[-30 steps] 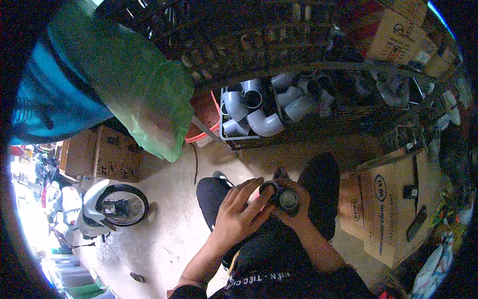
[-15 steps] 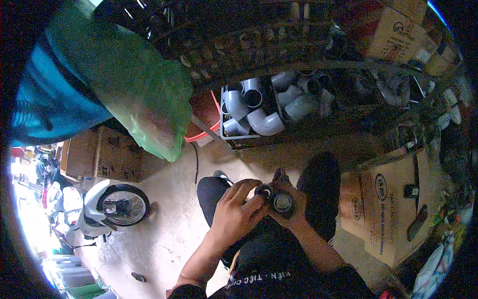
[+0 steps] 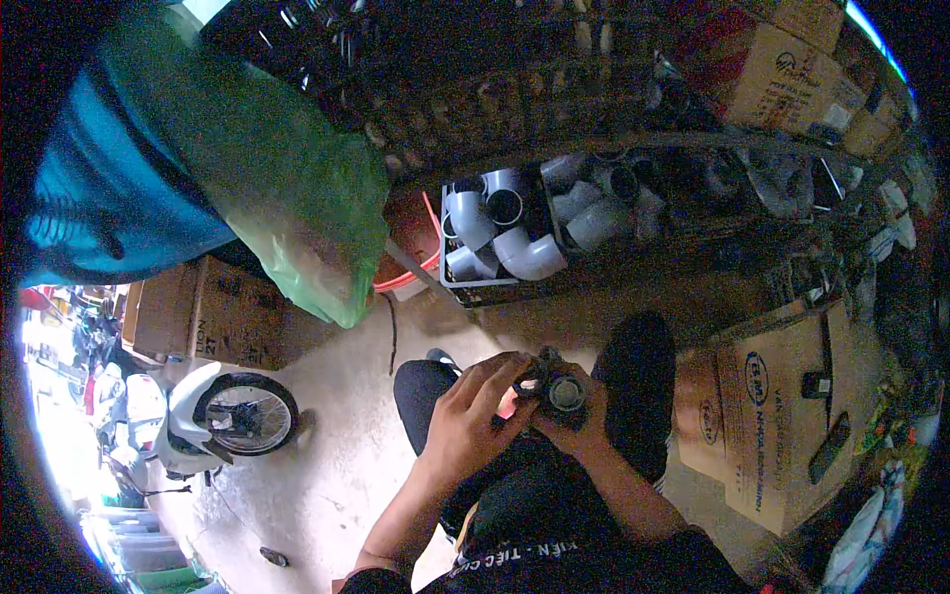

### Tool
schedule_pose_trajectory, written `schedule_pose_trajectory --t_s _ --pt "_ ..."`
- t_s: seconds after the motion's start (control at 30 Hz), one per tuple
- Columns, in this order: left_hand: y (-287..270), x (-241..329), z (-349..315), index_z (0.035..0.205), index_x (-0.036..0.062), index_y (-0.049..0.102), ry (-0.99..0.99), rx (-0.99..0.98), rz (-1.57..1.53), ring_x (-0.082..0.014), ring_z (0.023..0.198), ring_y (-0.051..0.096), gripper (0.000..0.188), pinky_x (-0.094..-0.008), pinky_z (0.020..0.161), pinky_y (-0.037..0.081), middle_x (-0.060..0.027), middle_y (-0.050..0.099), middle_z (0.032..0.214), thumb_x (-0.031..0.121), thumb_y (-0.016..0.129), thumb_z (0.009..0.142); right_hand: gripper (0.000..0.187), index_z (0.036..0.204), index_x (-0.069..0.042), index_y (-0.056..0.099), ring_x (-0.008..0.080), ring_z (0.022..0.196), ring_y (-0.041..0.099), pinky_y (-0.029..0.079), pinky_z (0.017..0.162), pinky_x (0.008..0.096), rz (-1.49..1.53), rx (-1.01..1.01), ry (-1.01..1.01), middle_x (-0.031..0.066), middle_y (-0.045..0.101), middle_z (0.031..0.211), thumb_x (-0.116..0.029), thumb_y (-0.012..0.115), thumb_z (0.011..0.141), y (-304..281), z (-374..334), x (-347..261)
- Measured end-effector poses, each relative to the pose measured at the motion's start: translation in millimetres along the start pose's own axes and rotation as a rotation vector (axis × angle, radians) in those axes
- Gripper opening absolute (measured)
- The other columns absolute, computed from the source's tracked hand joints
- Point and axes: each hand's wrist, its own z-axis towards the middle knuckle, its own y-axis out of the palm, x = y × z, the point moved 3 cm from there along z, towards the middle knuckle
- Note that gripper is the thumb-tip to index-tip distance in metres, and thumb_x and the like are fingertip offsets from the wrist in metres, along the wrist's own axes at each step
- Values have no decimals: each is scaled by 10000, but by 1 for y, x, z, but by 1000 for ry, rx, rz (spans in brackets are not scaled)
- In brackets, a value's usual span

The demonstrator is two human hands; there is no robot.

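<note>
Above my lap, both hands are closed on a small dark fitting [image 3: 566, 394] with a round, pale-centred end facing up. My right hand [image 3: 590, 428] wraps round its body from the right. From the left, the curled fingers of my left hand [image 3: 473, 408] grip its darker side part, next to a bright spot of light. Shadow and fingers hide most of the fitting, so its exact kind cannot be made out.
Grey pipe elbows [image 3: 531, 254] fill a crate ahead, beside a red tub [image 3: 411, 238]. A green plastic bag [image 3: 297, 208] hangs at left, above cardboard boxes [image 3: 237, 315]. A motorbike wheel [image 3: 244, 414] stands left; a large carton [image 3: 782, 416] is close on my right.
The fitting has turned slightly in my hands, and its round end sits a little higher and further right. My left fingers have shifted along its side, still gripping.
</note>
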Motion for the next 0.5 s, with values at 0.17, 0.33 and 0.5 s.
schedule_pose_trajectory --t_s 0.17,0.33,0.5 --pt "-1 -1 0 1138 38 534 -9 2 -22 -322 1014 580 489 -390 857 482 -151 592 1117 94 733 695 560 1058 -28 568 233 938 622 472 864 347 18 21 25 118 641 979 -231 799 590 1 0 0" --pt "0 -3 0 1129 43 546 4 -9 -18 -321 1029 573 469 -399 879 470 -140 591 1128 103 730 702 569 1068 -41 563 258 949 622 459 890 365 -38 -34 -4 134 637 1005 -216 799 581 -2 3 -7" --pt "1 2 3 1062 49 600 -2 -28 -27 -316 1028 575 370 -393 872 476 -135 594 1116 99 716 713 577 1081 -43 556 262 942 625 472 870 362 -27 -3 -5 138 636 1005 -217 798 586 -1 -1 3"
